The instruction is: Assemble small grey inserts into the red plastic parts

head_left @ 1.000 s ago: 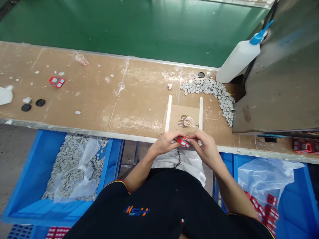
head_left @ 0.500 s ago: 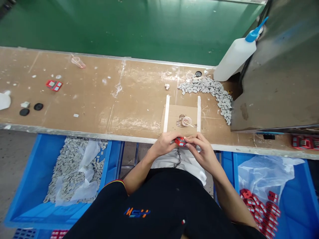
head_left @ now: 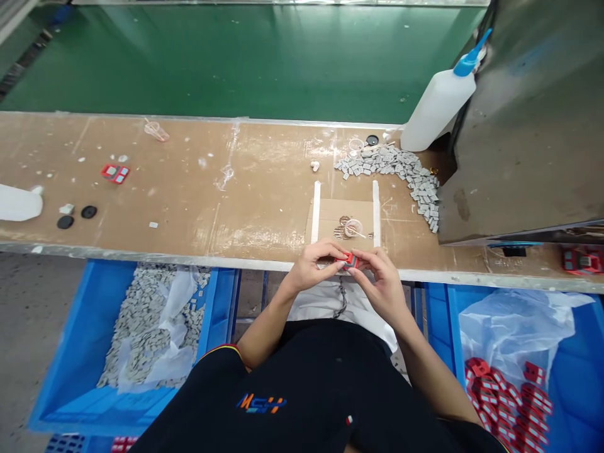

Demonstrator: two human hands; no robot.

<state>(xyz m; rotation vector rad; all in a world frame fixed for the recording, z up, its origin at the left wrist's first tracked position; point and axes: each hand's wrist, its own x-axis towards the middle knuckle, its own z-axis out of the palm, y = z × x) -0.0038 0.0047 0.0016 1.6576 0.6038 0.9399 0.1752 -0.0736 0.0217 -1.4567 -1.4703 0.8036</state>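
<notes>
Between my hands, just over the bench's front edge, is a small red plastic part [head_left: 350, 260] with grey on it. My left hand [head_left: 311, 267] pinches its left side with thumb and forefinger. The fingers of my right hand [head_left: 383, 283] close on its right side, and they partly cover it. Just beyond lies a cardboard sheet [head_left: 330, 214] between two white tape strips, bearing a small clear cup [head_left: 353, 228] with a thin stick in it. A curved pile of small grey pieces [head_left: 408, 168] spreads to the right behind it.
A white bottle with a blue nozzle [head_left: 438, 110] stands beside a metal box [head_left: 523, 145]. Another red part [head_left: 115, 173] lies at the left. Blue bins hold grey pieces [head_left: 146, 314] on the left and red parts [head_left: 512, 402] on the right. A green surface [head_left: 226, 63] runs behind the bench.
My hands and the red part have risen slightly towards the bench, and the part is turned a little. The camera view has shifted a bit.
</notes>
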